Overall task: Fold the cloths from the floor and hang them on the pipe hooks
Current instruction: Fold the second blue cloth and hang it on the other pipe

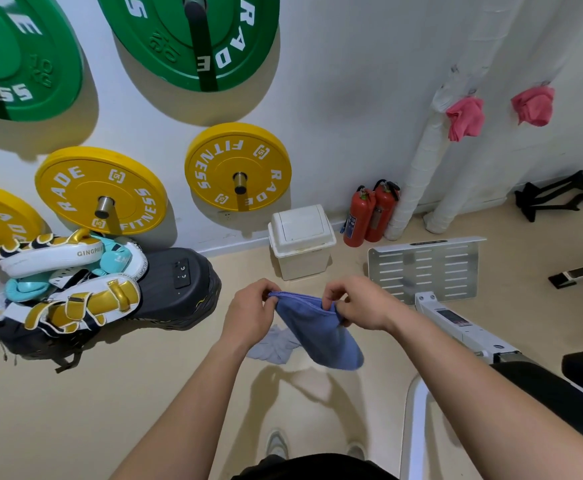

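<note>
Head view, looking down. Landmark: white bin point(300, 242) against the wall

- Blue cloth point(318, 332) is held in the air just in front of the bin, on the person's side. Left hand point(252, 308) pinches one end of its top hem and right hand point(359, 303) pinches the other. The hands are apart, with the hem slack between them and the rest hanging in a sagging pouch
- Grey cloth point(274, 344) lies crumpled on the floor in front of the bin, partly behind the blue one
- Two pink cloths point(465, 117) point(532, 105) hang well right of the bin and above it, by the white wrapped pipes point(418, 168). Fire extinguishers point(369, 213) stand between bin and pipes

Risks, as judged:
- The grip looks fingertip-only, so a slip by either hand would drop a corner and undo the fold
- The cloth hangs unevenly, and a fold made in mid-air may come out skewed and bunch on the hook
- On the walk to the pipes, a foot could catch the grey cloth or the slotted metal plate point(425, 268) just right of the bin

Hard to make out:
- How many layers the blue cloth has
- The hooks themselves are too small to read, so whether one is free is unclear
- Fingertips are buried in the hem
- The far part of the grey cloth is covered
</note>
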The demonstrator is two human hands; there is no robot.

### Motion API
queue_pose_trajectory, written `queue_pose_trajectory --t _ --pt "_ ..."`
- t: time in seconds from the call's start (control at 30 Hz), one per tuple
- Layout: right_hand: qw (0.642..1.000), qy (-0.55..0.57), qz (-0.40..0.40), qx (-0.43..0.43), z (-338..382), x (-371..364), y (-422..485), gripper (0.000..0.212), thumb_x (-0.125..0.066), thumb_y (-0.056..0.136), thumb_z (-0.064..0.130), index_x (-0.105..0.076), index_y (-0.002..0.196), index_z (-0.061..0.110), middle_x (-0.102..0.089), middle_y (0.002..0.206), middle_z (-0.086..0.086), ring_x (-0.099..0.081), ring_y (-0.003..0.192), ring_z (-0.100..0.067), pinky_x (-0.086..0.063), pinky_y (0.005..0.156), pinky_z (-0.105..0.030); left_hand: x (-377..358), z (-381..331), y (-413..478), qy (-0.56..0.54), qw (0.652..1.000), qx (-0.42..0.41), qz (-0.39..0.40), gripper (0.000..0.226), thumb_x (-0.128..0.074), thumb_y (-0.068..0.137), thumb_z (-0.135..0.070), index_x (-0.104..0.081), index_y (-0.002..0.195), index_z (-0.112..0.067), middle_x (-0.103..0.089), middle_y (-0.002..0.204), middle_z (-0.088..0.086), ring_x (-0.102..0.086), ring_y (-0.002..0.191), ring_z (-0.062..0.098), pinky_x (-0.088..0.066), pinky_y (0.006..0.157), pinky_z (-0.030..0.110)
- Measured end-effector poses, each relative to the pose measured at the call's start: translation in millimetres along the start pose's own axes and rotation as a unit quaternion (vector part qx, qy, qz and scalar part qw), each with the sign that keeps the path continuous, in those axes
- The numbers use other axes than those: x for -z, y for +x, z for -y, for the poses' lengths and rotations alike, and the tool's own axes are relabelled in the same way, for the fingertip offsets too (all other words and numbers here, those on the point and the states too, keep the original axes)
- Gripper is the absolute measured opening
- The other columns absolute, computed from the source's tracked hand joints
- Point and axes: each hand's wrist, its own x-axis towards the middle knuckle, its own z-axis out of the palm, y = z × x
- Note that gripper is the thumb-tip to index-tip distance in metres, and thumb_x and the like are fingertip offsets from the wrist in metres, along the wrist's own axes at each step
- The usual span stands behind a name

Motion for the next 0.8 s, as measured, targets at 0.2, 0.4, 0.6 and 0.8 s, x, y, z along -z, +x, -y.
queue_pose_trajectory --t 0.2,0.4,0.6,0.8 --pt "0.995 -0.027 -0.090 -0.017 -3 13 -10 0.014 -0.062 0.084 0.020 -0.076 0.086 0.020 -0.068 0.074 0.010 -0.064 0.071 -0.009 -0.048 0.065 -0.025 7 -25 10 -0.103 0.995 0.012 -0.010 0.012 -0.054 0.093 -0.014 -0.060 0.091 -0.024 -0.068 0.089 -0.006 -0.061 0.083 0.012 -0.049 0.074 0.030" --pt "0.984 -0.154 -0.082 0.035 -6 20 -10 0.016 -0.077 0.079 0.028 -0.064 0.072 0.020 -0.061 0.076 0.006 -0.059 0.071 -0.015 -0.054 0.066 -0.034 15 -40 17 -0.081 0.997 -0.013 -0.014 0.009 -0.049 0.099 -0.018 -0.057 0.100 -0.021 -0.065 0.089 -0.004 -0.058 0.080 0.012 -0.044 0.065 0.026" --pt "0.982 -0.127 -0.114 0.077 13 30 -11 0.023 -0.071 0.077 0.038 -0.057 0.069 0.022 -0.062 0.067 0.006 -0.058 0.064 -0.013 -0.048 0.058 -0.035 22 -30 26 0.022 0.999 -0.031 0.022 0.006 -0.047 0.100 -0.028 -0.052 0.099 -0.030 -0.067 0.092 -0.004 -0.061 0.083 0.018 -0.051 0.071 0.037" --pt "0.986 -0.078 -0.141 0.043 9 37 -8 0.045 -0.080 0.073 0.040 -0.043 0.059 0.018 -0.051 0.056 0.001 -0.048 0.054 -0.016 -0.040 0.053 -0.036 27 -58 26 -0.124 0.991 -0.041 -0.012 0.019 -0.047 0.096 -0.014 -0.058 0.087 -0.027 -0.070 0.100 -0.005 -0.062 0.092 0.010 -0.050 0.077 0.027"
